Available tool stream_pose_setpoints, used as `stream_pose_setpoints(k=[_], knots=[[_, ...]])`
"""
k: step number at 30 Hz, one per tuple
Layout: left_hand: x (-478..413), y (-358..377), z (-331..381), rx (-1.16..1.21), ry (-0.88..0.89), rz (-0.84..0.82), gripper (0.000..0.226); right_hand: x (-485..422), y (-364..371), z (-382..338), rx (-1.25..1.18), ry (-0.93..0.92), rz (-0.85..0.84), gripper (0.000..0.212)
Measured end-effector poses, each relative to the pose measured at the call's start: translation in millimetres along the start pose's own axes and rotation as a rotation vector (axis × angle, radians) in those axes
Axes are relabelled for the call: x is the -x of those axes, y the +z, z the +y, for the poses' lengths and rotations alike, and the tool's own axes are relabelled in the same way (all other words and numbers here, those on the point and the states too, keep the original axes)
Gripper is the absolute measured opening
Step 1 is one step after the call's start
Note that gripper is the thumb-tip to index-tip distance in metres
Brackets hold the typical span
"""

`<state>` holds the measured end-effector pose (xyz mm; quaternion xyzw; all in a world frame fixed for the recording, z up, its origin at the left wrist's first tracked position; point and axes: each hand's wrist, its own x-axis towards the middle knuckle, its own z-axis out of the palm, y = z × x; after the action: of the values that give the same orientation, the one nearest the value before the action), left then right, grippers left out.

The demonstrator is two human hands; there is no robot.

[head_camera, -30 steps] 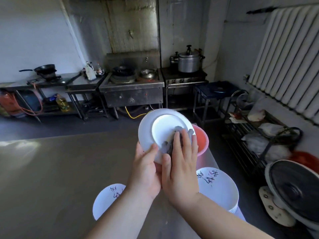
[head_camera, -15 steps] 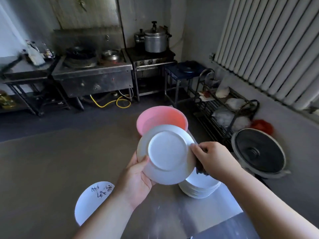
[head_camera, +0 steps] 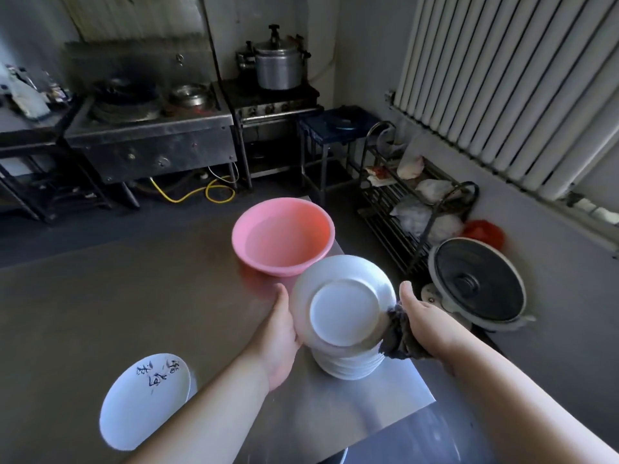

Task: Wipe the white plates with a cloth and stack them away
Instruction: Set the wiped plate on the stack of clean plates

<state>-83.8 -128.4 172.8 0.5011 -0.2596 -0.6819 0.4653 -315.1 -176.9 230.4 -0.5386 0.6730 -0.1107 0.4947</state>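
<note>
Near left on the steel table (head_camera: 100, 296), a lone plate with dark writing (head_camera: 145, 401) lies flat, apparently still to be wiped. Further in, the left hand (head_camera: 279, 333) holds the white plate (head_camera: 343, 301) by its left rim, its fingers hidden beneath. The right hand (head_camera: 425, 318) grips a bunched dark cloth (head_camera: 400, 333) against the right rim. The plate hovers just over the stack (head_camera: 348, 366), seemingly underside up and tilted slightly nearward. Being round, it has no long axis. It looks ready to stack. Beyond sits a pink basin (head_camera: 283, 236).

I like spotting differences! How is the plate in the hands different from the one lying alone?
The held plate shows no writing; the lone plate has black marks. The held plate tilts above a stack; the lone plate lies flat on the table. Both are white and round.
</note>
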Motion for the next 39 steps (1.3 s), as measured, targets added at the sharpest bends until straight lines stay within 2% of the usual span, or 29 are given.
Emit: stream_pose_setpoints(k=[5, 8, 11, 13, 15, 20, 24, 29, 36, 39], knots=[[-26, 10, 1, 0.053, -0.065, -0.003, 0.075, -28, -30, 19, -0.312, -0.098, -0.173, 0.061], [-37, 15, -3, 0.019, -0.077, 0.086, 0.050, -59, -38, 35, -0.389, -0.108, -0.210, 0.046], [-45, 20, -10, -0.280, -0.087, 0.223, 0.029, -82, -42, 45, -0.279, -0.183, -0.205, 0.017], [-47, 22, -15, -0.582, -0.089, 0.279, 0.030, -90, -43, 44, -0.195, -0.237, -0.186, 0.018], [-47, 27, -17, -0.760, -0.085, 0.332, 0.031, -97, -41, 40, -0.074, -0.283, -0.160, 0.018], [-53, 30, -29, -0.980, -0.073, 0.497, 0.017, -116, -33, 41, 0.187, -0.309, -0.134, 0.024], [-57, 24, -41, -1.145, -0.102, 0.510, 0.036, -128, -28, 45, 0.404, -0.334, -0.110, 0.023], [-62, 20, -43, -1.194, -0.082, 0.525, 0.051, -137, -19, 52, 0.588, -0.371, -0.019, 0.030], [-70, 10, -37, -1.348, -0.105, 0.493, 0.024, -134, -12, 50, 0.640, -0.409, 0.027, 0.033], [-72, 2, -41, -1.348, -0.085, 0.469, 0.022, -130, -12, 47, 0.716, -0.426, 0.088, 0.030]])
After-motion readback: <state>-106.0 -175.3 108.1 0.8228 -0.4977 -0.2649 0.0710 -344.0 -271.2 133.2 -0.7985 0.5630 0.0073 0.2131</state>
